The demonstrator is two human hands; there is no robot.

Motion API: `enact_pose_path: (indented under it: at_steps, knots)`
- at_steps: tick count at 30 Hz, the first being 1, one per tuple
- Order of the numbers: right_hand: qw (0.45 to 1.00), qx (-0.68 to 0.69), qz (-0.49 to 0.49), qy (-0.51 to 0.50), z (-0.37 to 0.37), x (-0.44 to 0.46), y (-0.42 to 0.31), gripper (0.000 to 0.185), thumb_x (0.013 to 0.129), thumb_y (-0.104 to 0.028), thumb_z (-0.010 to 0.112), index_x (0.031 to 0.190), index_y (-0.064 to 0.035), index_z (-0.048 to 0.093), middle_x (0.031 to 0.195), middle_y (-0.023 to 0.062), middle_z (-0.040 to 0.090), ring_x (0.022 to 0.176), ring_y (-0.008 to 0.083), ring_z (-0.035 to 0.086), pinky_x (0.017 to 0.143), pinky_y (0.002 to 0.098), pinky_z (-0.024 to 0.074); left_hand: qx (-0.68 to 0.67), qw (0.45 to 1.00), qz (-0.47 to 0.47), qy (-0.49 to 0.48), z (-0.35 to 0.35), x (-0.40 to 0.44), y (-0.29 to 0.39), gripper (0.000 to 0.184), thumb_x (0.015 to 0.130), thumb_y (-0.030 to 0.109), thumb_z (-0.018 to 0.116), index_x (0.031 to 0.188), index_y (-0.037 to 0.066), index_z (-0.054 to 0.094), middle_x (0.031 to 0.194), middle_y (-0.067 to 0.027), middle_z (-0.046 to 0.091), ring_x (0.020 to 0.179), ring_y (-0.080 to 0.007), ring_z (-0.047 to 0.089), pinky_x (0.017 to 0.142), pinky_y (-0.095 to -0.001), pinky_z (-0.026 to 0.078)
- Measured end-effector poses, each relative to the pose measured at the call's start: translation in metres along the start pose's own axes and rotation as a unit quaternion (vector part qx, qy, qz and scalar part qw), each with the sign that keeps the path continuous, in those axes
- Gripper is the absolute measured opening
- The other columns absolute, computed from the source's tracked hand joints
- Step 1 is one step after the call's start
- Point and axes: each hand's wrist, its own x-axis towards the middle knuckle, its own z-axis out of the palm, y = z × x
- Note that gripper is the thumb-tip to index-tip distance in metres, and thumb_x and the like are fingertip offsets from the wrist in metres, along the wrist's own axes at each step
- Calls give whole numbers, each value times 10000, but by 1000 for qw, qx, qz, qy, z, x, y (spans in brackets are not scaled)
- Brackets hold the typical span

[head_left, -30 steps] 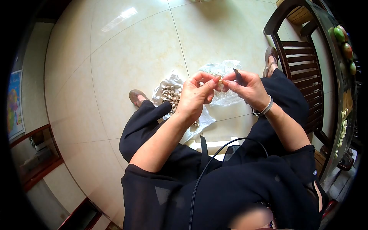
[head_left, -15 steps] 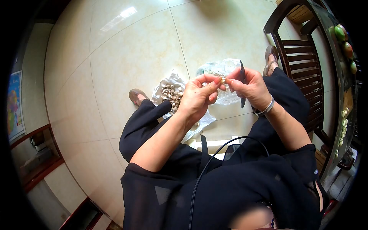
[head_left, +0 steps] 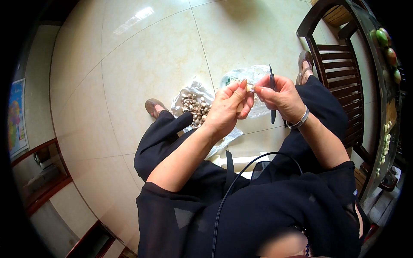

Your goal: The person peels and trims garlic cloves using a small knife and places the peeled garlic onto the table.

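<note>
My left hand (head_left: pixel 230 105) is closed, pinching a small pale piece (head_left: pixel 250 87) between thumb and finger; its kind is too small to tell. Facing it, my right hand (head_left: pixel 282 98) grips a slim, dark, knife-like tool (head_left: pixel 272 77) that stands nearly lengthwise across the palm. The thumb and fingertip of that hand meet the pale piece too. Left of my hands, many small round brown-and-white pieces (head_left: pixel 195 107) lie in a white plastic bag (head_left: pixel 195 86) on the floor. A clear plastic bag (head_left: pixel 258 71) spreads beneath and beyond my hands, partly hidden by them.
A dark wooden slatted chair (head_left: pixel 337 66) stands at the right. Beside it, a dark table edge carries green-and-red fruits (head_left: pixel 382 38) and several pale pieces (head_left: pixel 386 142). A black cord (head_left: pixel 234 182) loops over my lap. Tiled floor (head_left: pixel 150 64) stretches ahead.
My left hand has turned slightly, its thumb now pointing more upward, and the pale piece shows more between the fingertips. My right hand stays almost in place with the dark tool.
</note>
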Motion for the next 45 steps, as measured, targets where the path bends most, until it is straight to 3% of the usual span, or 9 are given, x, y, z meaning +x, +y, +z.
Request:
enact_pose_path:
  at_steps: [10, 12, 16, 20, 37, 39, 42, 43, 45]
  knots:
    - [1000, -7, -3, 7, 0, 0, 1, 118, 810, -118, 584, 873, -24, 551, 648, -42, 483, 475, 4, 355, 407, 148, 248, -20, 998, 1, 53, -4, 2, 0, 254, 899, 290, 462, 823, 55, 524, 600, -11, 523, 416, -65, 417, 392, -183, 278]
    - [993, -90, -58, 51, -1, 1, 3, 112, 815, -115, 572, 884, -30, 546, 635, -50, 478, 477, -1, 353, 408, 146, 241, -21, 998, -5, 56, -5, 1, 1, 262, 895, 297, 467, 816, 54, 526, 598, -11, 523, 412, -66, 415, 390, -183, 277]
    - [956, -246, -134, 89, -4, 9, 13, 188, 794, -162, 626, 790, 17, 570, 641, 3, 530, 568, 47, 475, 507, 197, 399, -10, 999, -7, 52, -6, 1, 3, 256, 894, 282, 471, 832, 41, 532, 624, -28, 529, 415, -84, 414, 390, -187, 286]
    - [919, -341, -171, 96, -2, 10, 16, 190, 762, -152, 650, 789, 17, 566, 630, 37, 540, 567, 61, 485, 525, 216, 413, 63, 995, 24, 71, 0, -1, 2, 273, 898, 310, 461, 811, 57, 515, 595, 5, 502, 415, -51, 400, 389, -173, 265]
    - [945, -217, -243, 30, 0, 13, 16, 149, 793, -127, 625, 860, 4, 603, 694, -7, 529, 635, 77, 490, 579, 196, 396, 18, 1000, -9, 18, -3, -2, -4, 194, 897, 243, 471, 924, 52, 491, 684, -22, 507, 460, -79, 432, 415, -178, 285]
    - [988, -96, -118, 33, 6, 6, 8, 133, 809, -123, 608, 868, -4, 593, 679, -14, 525, 565, 60, 465, 507, 181, 369, 21, 1000, -6, 20, -2, -2, -3, 186, 894, 232, 477, 923, 49, 490, 685, -22, 505, 463, -78, 430, 419, -176, 289]
    - [999, 23, -25, 41, -1, 6, 11, 135, 821, -135, 597, 887, -16, 590, 655, -26, 519, 476, 29, 398, 422, 165, 298, 31, 999, 9, 31, 0, -3, -3, 170, 885, 208, 497, 921, 43, 488, 691, -26, 506, 469, -74, 427, 426, -169, 297]
    - [997, 18, -29, 65, 1, 8, 15, 95, 837, -163, 576, 871, -74, 576, 640, -59, 490, 453, -4, 313, 401, 152, 212, 39, 998, 21, 40, 0, -3, -3, 164, 878, 195, 510, 920, 38, 486, 696, -29, 508, 472, -70, 425, 430, -164, 301]
    - [997, 24, -25, 68, 2, 8, 10, 104, 841, -170, 572, 874, -71, 574, 629, -64, 472, 456, -4, 311, 401, 152, 211, 60, 997, 33, 41, 0, -3, -2, 153, 870, 174, 522, 916, 30, 492, 712, -42, 526, 471, -66, 422, 435, -159, 309]
